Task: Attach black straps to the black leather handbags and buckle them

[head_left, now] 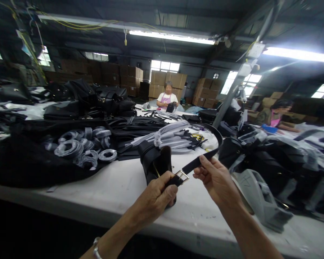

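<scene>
My left hand (162,192) is closed on a short black strap end that carries a gold-coloured buckle (181,176). Between thumb and fingers, my right hand (214,176) pinches a long black strap (192,164), whose end meets the buckle. From there the strap loops up and back to the right. A black bag (148,158) stands on the table just beyond my left hand, partly hidden by it. Whether the strap end has passed through the buckle frame I cannot tell.
Wrapped strap coils (69,148) lie on black material at the left. Behind the bag is a bundle of wrapped straps (167,135). A grey tape dispenser (264,198) and piled black bags (272,165) are at right, near a metal post (229,93). Two people work farther off.
</scene>
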The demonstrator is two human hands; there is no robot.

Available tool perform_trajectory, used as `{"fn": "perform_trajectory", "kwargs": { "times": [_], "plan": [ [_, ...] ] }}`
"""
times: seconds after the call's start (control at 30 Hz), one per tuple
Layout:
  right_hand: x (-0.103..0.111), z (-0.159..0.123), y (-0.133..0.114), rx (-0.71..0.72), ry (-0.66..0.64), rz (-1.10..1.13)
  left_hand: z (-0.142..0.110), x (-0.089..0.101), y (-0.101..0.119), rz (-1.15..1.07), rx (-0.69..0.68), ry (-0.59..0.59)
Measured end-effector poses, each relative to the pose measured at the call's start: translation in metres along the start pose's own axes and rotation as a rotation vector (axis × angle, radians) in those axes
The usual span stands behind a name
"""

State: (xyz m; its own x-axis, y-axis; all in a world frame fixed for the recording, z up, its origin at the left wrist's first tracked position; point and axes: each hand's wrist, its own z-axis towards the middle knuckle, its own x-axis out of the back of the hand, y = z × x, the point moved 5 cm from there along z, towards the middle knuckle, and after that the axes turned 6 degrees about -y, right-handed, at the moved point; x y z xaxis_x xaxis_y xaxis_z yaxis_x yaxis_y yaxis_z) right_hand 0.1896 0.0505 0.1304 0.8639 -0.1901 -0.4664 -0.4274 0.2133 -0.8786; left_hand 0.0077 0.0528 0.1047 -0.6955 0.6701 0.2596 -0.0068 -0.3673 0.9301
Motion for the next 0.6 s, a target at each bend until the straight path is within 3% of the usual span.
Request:
{"fn": "perform_trajectory", "kwargs": {
  "times": [0.1,0.2,0.4,0.6],
  "plan": [
    [-0.011,0.0,0.008,-0.132,-0.128,0.012,0.001,0.0,0.001,0.023,-0.006,0.001],
    [-0.014,0.0,0.011,-0.219,-0.166,0.05,0.004,-0.001,-0.002,-0.006,0.004,-0.016],
    [-0.007,0.003,0.016,-0.257,-0.111,0.09,0.008,-0.006,-0.003,-0.019,-0.01,-0.011],
    [-0.016,-0.008,0.034,-0.342,-0.278,0.05,0.015,-0.008,-0.002,-0.051,-0.089,-0.02]
  ]
}}
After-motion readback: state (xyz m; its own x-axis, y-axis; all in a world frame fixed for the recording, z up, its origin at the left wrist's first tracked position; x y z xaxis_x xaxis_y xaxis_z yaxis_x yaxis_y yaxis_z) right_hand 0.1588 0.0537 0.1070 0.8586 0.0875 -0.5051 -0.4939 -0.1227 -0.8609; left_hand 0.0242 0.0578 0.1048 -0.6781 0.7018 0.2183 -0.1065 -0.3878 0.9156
